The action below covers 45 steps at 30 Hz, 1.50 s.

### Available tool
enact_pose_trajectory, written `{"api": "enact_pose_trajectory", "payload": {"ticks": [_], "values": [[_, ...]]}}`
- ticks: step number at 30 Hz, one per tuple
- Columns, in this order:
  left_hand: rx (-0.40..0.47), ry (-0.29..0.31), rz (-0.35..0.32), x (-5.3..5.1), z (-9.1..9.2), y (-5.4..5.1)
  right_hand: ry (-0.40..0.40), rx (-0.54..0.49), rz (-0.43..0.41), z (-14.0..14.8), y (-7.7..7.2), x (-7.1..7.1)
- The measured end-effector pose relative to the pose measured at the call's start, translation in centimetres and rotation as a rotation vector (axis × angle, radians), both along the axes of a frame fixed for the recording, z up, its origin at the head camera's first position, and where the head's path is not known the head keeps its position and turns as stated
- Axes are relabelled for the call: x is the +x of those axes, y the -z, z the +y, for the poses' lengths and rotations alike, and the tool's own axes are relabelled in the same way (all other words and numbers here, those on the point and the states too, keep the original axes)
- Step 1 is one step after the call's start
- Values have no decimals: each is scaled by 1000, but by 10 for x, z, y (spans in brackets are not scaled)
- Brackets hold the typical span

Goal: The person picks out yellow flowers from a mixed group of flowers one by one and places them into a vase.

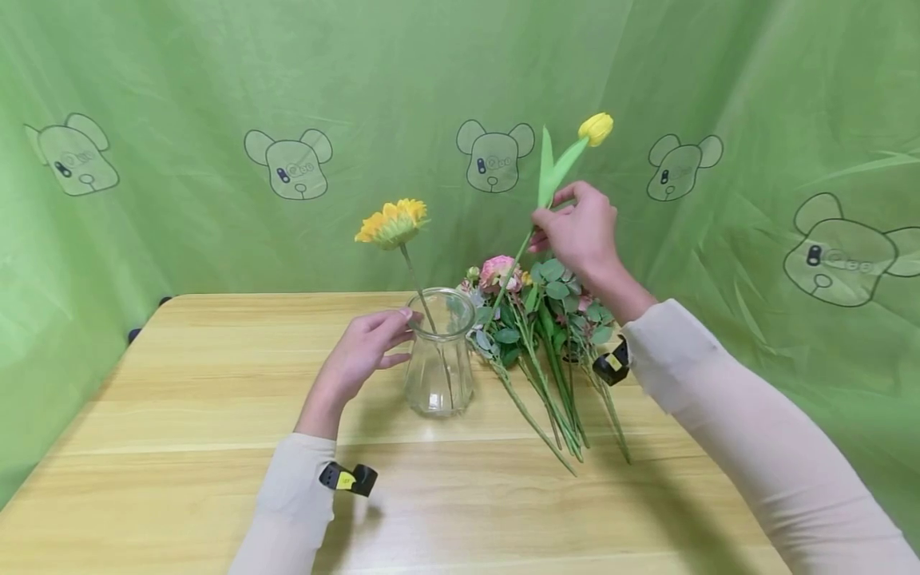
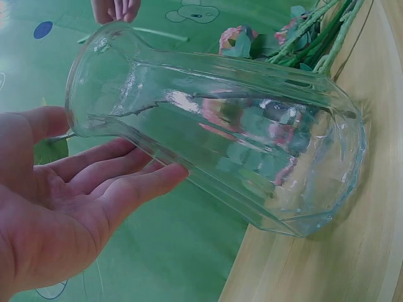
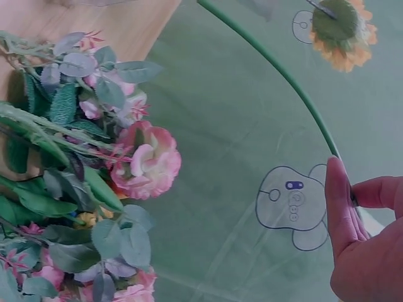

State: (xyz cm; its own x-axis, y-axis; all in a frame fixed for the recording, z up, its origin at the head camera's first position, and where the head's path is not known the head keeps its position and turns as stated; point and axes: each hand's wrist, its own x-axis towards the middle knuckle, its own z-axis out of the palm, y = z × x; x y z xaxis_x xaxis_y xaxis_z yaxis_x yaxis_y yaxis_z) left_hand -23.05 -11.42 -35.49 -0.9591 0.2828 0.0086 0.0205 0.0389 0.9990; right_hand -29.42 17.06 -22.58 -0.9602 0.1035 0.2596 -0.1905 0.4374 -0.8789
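Observation:
A clear glass vase (image 1: 440,375) stands upright on the table, with one yellow sunflower (image 1: 394,224) leaning to the left, its stem reaching down inside. Beside the vase's neck, my left hand (image 1: 365,350) touches the rim with the thumb; its fingers (image 2: 135,189) stretch out along the glass rather than wrapping it. Raised above the loose flowers, my right hand (image 1: 580,228) pinches the stem of a yellow tulip (image 1: 596,129) between thumb and fingers. The tulip's bloom points up, and its green stem (image 3: 277,66) slants down toward the vase's right side.
Right of the vase lies a pile of artificial flowers, with a pink bloom (image 1: 501,273), green leaves and several stems (image 1: 553,399) pointing toward the front. The wooden table (image 1: 216,415) is enclosed by a green curtain (image 1: 402,72) printed with bear heads.

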Motion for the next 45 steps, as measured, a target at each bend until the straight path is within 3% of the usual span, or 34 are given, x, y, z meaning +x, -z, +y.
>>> {"api": "enact_pose_trajectory", "payload": {"ticks": [11, 18, 31, 45], "values": [[-11, -9, -8, 0, 0, 0, -9, -158, 16, -2, -25, 0], [-12, -10, -4, 1, 0, 0, -18, -186, 10, -9, -26, 1], [-2, -1, -7, 0, 0, 0, -61, 4, -6, -26, 3, 4], [-7, -1, -12, 1, 0, 0, -119, 161, -64, -39, 19, 11]]}}
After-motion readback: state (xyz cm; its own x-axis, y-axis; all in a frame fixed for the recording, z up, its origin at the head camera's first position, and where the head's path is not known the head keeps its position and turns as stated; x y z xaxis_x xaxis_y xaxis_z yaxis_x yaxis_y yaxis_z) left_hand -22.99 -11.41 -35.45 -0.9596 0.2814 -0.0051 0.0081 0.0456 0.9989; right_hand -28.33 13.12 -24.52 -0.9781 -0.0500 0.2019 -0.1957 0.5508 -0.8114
